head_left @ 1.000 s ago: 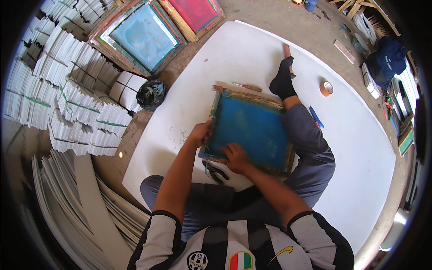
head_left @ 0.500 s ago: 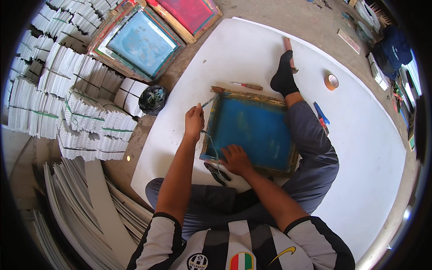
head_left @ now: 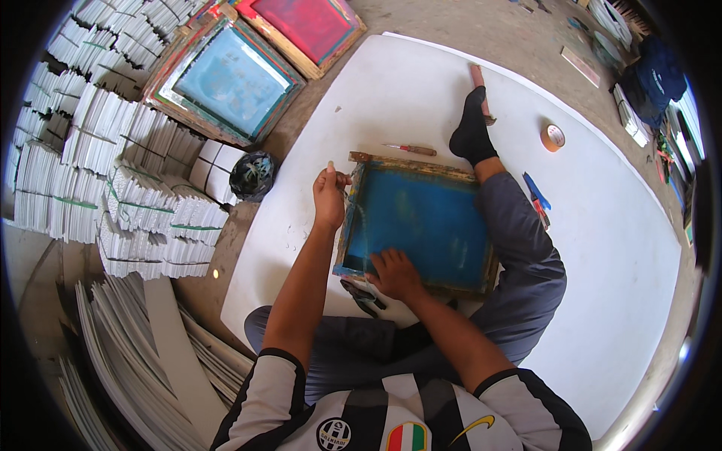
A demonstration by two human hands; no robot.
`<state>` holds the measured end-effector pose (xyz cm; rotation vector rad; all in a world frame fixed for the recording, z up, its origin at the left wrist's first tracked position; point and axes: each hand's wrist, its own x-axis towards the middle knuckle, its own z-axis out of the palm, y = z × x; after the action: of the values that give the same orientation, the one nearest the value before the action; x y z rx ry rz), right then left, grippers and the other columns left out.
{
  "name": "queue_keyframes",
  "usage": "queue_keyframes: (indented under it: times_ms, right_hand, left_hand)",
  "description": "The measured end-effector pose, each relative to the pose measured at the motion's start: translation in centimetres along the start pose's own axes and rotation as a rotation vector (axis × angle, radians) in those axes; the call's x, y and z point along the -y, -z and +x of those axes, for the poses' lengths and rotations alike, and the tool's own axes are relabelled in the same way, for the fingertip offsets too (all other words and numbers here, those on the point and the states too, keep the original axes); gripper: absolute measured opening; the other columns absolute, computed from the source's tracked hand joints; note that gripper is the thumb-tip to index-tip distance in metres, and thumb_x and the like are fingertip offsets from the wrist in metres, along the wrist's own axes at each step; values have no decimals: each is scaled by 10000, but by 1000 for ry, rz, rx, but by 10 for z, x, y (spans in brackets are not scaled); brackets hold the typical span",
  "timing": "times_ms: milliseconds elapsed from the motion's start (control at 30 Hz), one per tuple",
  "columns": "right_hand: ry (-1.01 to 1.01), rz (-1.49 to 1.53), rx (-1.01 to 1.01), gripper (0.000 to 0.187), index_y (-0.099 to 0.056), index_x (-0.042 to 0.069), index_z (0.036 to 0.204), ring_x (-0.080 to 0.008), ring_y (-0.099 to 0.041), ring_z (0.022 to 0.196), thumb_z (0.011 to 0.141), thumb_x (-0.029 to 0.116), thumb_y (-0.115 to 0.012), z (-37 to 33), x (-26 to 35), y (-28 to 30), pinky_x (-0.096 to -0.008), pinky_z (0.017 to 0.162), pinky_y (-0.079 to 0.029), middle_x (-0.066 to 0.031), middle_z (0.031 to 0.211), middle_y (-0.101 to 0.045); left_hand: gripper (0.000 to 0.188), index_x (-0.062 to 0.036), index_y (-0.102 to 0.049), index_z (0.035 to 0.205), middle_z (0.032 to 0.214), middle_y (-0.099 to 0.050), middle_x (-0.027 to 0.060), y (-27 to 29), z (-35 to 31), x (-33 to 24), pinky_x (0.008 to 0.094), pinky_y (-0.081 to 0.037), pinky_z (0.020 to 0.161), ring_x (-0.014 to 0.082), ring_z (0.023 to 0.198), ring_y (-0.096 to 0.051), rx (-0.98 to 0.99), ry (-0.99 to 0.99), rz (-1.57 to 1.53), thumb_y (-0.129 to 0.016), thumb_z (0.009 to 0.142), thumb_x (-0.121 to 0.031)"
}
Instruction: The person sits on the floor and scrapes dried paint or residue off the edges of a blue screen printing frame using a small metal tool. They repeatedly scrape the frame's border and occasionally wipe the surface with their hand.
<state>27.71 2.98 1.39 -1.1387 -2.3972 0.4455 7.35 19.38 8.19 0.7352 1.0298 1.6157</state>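
A wooden-framed screen (head_left: 417, 214) with blue mesh lies on the white sheet (head_left: 602, 286), partly under my bent right leg. Beside its left edge, my left hand (head_left: 329, 199) is closed, its fingers pinching a thin, crinkled, translucent strip (head_left: 363, 218). The strip hangs in a curve over the frame's left side; its lower end runs down near my right hand. My right hand (head_left: 396, 275) rests on the screen's near edge, fingers spread over the mesh. Dark-handled pliers (head_left: 362, 298) lie close to the near left corner, partly hidden by the frame.
A screwdriver (head_left: 412, 149) lies beyond the screen. Right of my leg are a blue-and-red tool (head_left: 537, 200) and a tape roll (head_left: 553, 137). A black bag (head_left: 252, 177), bundled white stacks (head_left: 98, 128) and other framed screens (head_left: 237, 79) stand left and far left.
My left hand has risen slightly, and the strip has come away from the frame's far left corner. The right hand stays on the near edge, moved only a little.
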Motion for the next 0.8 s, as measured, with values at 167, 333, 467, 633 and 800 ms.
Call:
queue_keyframes:
  times_ms: [167,333,467,633,800]
  right_hand:
    - [-30,32,29,503,-636,27,1181,-341,-604,1016,930,462,-673,-1,-1,-3,-468,890,-483,-165,1060,-659]
    - [4,-15,-16,507,-639,14,1175,-332,-601,1011,930,457,-675,1,1,0,-471,897,-484,-161,1061,-657]
    - [-4,-6,-11,497,-641,10,1181,-329,-593,1017,937,442,-669,-1,-1,-4,-474,909,-478,-159,1070,-653]
    - [17,-19,0,468,-647,23,1149,-327,-591,1025,939,441,-667,3,5,2,-474,917,-472,-157,1071,-649]
    - [-8,9,10,442,-643,37,1127,-322,-586,1022,932,432,-675,2,4,-8,-475,918,-466,-148,1068,-641]
  left_hand:
    - [317,-110,-499,805,706,-499,2,11,16,8,427,-526,740,174,640,-484,-174,38,214,-604,1066,-257]
    - [294,-43,-614,854,742,-707,160,-3,23,22,477,-568,742,342,752,-721,-165,-15,1330,-680,998,-291]
    - [416,-16,-713,995,907,-752,242,-19,42,18,510,-571,835,431,893,-733,169,86,1845,-595,1017,-414]
    - [455,-27,-740,871,877,-748,209,-1,48,33,507,-561,804,418,864,-728,146,13,1743,-567,1017,-422]
    - [440,-36,-744,811,778,-732,182,34,14,23,472,-545,733,377,758,-721,20,-51,1424,-588,1009,-396]
